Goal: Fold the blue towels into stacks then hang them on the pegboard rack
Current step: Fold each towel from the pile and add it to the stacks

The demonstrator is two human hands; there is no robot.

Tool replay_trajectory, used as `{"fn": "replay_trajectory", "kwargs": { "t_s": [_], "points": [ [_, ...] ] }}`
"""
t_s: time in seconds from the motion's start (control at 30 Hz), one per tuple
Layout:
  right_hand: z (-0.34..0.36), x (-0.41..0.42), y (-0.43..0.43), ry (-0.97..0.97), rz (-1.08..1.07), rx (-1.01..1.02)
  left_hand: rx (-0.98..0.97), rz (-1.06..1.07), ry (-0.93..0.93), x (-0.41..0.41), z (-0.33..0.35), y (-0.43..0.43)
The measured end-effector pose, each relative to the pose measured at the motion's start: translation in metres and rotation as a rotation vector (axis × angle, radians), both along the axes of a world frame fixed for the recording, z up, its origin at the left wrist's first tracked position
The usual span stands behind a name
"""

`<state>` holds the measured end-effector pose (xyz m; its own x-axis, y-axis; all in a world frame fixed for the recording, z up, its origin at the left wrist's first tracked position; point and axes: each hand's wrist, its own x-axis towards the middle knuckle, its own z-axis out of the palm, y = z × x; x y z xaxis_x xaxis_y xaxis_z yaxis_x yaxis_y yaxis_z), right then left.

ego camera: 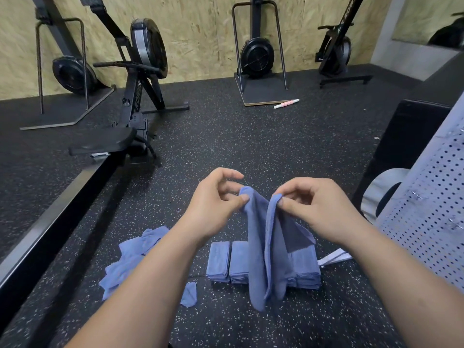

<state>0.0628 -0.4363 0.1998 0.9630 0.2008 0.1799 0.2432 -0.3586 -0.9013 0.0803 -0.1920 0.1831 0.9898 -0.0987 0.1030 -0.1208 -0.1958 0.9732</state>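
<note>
A blue towel (pixel 261 247) hangs in front of me, held up above the floor. My left hand (pixel 216 207) pinches its top left corner between thumb and fingers. My right hand (pixel 311 204) pinches the other top corner a short way to the right. Behind the hanging towel, stacks of folded blue towels (pixel 227 262) stand side by side on the floor. A loose heap of unfolded blue towels (pixel 130 259) lies to their left, partly hidden by my left forearm. The white pegboard rack (pixel 434 209) leans at the right edge.
The floor (pixel 251 136) is black speckled rubber. A rowing machine (pixel 135 101) and its long rail (pixel 50 222) run along the left. More black exercise machines stand against the chipboard wall. A pink-and-white roller (pixel 286 103) lies far back. A black box (pixel 406 136) sits at right.
</note>
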Motion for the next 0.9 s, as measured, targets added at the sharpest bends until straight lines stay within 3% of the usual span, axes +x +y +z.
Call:
{"fn": "replay_trajectory", "kwargs": {
  "t_s": [0.13,0.63,0.9],
  "points": [
    [-0.007,0.003,0.002,-0.102,-0.030,-0.149,-0.036,-0.101,-0.012,-0.007,0.003,-0.012],
    [-0.011,0.000,0.013,0.080,0.006,0.213,-0.218,-0.180,-0.050,-0.015,0.007,-0.024],
    [-0.018,0.004,0.004,0.179,0.179,0.071,-0.224,-0.156,-0.059,-0.015,0.007,-0.024]
  ]
}}
